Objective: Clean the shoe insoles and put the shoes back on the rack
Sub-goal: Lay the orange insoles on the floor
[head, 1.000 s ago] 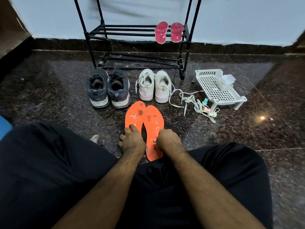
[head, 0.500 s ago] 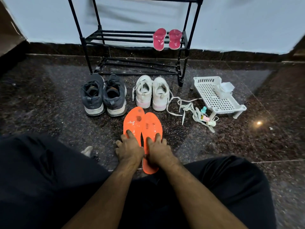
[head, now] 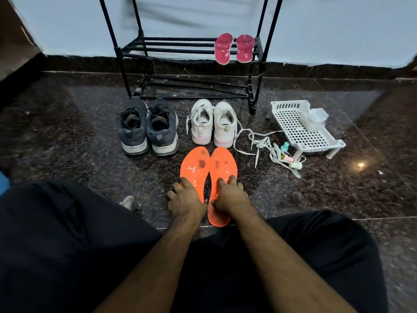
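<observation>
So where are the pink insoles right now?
The pink insoles lie side by side on the right end of the black rack's upper visible shelf, against the wall, above and behind the white shoes.

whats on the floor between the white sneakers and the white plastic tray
In the head view, loose white laces lie tangled between the white sneakers and the white perforated tray, with small pastel bottles by the tray's front leg.

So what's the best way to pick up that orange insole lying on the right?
Probably by its narrow waist, from the near, heel side: the right-hand flat orange insole lies flush on the dark speckled stone floor, so peel up its outer edge, where the right hand already rests.
</observation>
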Available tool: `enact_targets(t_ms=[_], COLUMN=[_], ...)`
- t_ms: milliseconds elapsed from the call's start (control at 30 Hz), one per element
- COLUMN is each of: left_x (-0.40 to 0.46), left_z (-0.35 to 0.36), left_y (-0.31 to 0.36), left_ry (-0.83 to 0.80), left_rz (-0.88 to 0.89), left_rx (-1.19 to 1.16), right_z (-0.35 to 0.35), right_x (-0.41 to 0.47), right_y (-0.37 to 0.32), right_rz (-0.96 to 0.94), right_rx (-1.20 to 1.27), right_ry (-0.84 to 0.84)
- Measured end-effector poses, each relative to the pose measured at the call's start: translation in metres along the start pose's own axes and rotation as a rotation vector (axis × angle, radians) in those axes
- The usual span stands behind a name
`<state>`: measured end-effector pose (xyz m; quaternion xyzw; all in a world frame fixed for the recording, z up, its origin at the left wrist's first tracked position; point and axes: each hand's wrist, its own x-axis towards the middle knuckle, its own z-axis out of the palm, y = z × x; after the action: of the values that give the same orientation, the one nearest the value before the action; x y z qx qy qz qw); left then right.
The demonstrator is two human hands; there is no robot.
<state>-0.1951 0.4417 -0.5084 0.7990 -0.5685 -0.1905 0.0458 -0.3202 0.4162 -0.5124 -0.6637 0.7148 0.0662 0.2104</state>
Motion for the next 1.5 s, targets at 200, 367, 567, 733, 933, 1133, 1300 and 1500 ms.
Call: enact_targets(t_ms=[200, 367, 567, 733, 933, 1133, 1300, 1500], left_x=[0.008, 0.012, 0.018, 0.016, 0.01, 0.005, 0.002, 0.002], left_z=[-0.005, -0.002, -0.001, -0.002, -0.003, -0.008, -0.007, -0.004], left_y=[0.006, 0.007, 0.005, 0.003, 0.0, 0.003, 0.003, 0.016], left_ry=[0.015, 0.015, 0.054, 0.068, 0.075, 0.169, 0.168, 0.263], left_rz=[0.017, 0.008, 0.024, 0.026, 0.016, 0.124, 0.172, 0.451], left_rx=[-0.04, -0.069, -0.117, -0.069, -0.078, -0.063, -0.089, -0.266], right_z=[-0.003, -0.005, -0.006, -0.001, -0.001, -0.004, -0.009, -0.024], right_x=[0.006, 0.013, 0.02, 0.018, 0.007, -0.002, -0.008, -0.011], right_y=[0.004, 0.007, 0.009, 0.008, 0.005, 0.006, 0.005, 0.013], right_rz=[-0.043, -0.043, -0.054, -0.071, -0.075, -0.06, -0.054, -0.045], right_rx=[0.056, 0.071, 0.105, 0.07, 0.143, 0.199, 0.236, 0.317], right_ry=[0.018, 0.035, 0.049, 0.051, 0.119, 0.177, 0.189, 0.248])
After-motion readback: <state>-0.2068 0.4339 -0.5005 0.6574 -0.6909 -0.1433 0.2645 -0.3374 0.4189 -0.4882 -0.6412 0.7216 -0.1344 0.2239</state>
